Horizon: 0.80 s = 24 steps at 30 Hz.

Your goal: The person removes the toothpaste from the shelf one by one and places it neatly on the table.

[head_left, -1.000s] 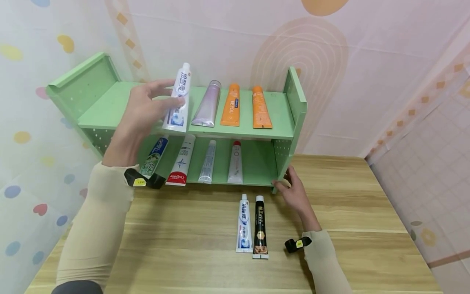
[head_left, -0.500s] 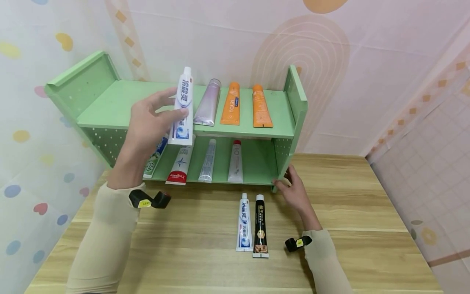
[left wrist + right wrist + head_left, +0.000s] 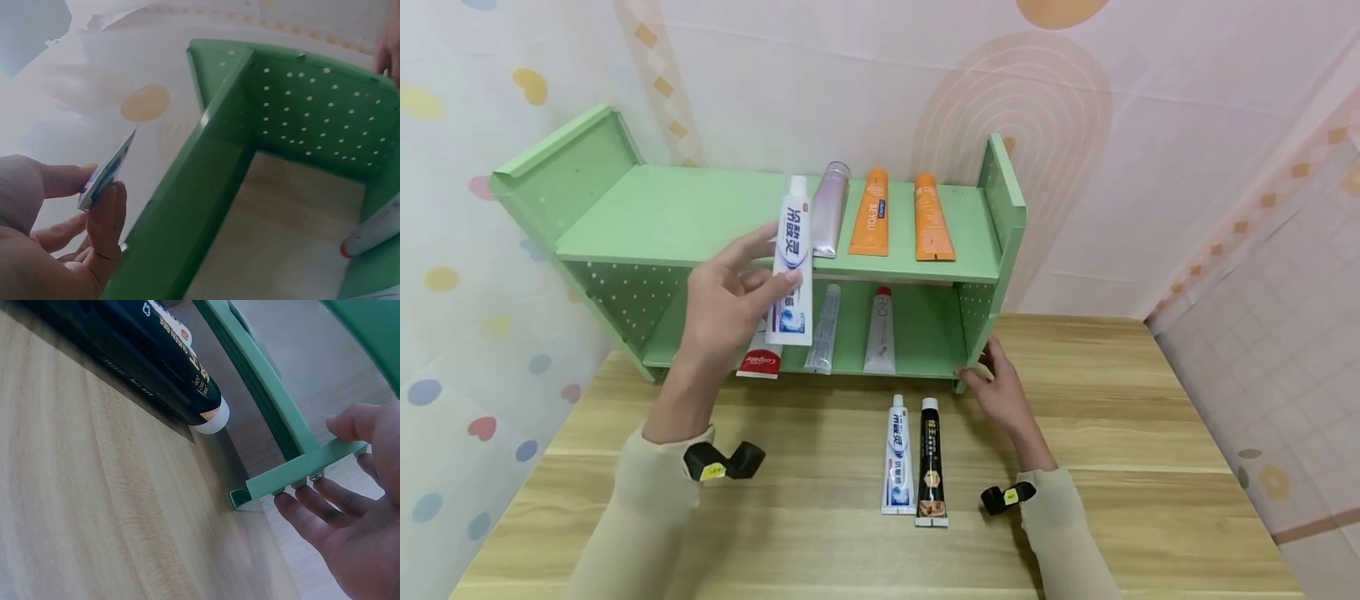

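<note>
My left hand pinches a white and blue toothpaste tube between thumb and fingers, cap up, in front of the green two-tier shelf. Edge-on, the same tube shows in the left wrist view. At the foot of the shelf's right side panel, my right hand grips the edge; in the right wrist view its thumb lies on one face, with fingers on the other. A matching white and blue tube and a black toothpaste tube lie side by side on the table.
The upper tier holds a lilac tube and two orange tubes. Below lie a red-ended Colgate tube, a silver tube and a red-capped tube. Patterned cloth walls stand behind the wooden table.
My left hand has carried the toothpaste tube down and to the right, from the upper tier to in front of the lower one. My right hand stays at the side panel.
</note>
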Tool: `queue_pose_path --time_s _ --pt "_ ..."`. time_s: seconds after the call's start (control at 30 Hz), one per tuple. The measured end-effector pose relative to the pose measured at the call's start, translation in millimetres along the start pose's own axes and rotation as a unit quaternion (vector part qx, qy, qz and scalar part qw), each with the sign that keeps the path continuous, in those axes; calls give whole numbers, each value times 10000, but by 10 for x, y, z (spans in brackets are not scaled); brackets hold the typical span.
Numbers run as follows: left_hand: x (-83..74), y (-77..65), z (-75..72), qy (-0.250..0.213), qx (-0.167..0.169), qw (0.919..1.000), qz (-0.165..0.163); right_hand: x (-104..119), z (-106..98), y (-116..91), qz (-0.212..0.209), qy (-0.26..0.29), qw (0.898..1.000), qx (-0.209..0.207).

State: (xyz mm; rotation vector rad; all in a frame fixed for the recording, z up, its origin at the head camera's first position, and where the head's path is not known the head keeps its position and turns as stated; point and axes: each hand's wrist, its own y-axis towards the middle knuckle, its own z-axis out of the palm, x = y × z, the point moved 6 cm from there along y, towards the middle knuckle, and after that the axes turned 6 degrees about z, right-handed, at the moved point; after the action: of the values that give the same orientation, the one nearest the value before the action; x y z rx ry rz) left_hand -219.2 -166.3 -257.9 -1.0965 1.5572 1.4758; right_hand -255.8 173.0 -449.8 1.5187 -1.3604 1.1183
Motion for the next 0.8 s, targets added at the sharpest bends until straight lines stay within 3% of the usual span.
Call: queue_pose_path --time_s 0.33,0.53,0.8 --pt "175 -283 90 -602 10 9973 413 -28 23 21 -13 34 10000 1" --pt "302 -425 84 -848 -51 9955 425 -32 82 24 37 -3 10000 73" --pt "492 -560 175 -1206 -13 9921 332 -35 16 17 61 -25 10000 -33"
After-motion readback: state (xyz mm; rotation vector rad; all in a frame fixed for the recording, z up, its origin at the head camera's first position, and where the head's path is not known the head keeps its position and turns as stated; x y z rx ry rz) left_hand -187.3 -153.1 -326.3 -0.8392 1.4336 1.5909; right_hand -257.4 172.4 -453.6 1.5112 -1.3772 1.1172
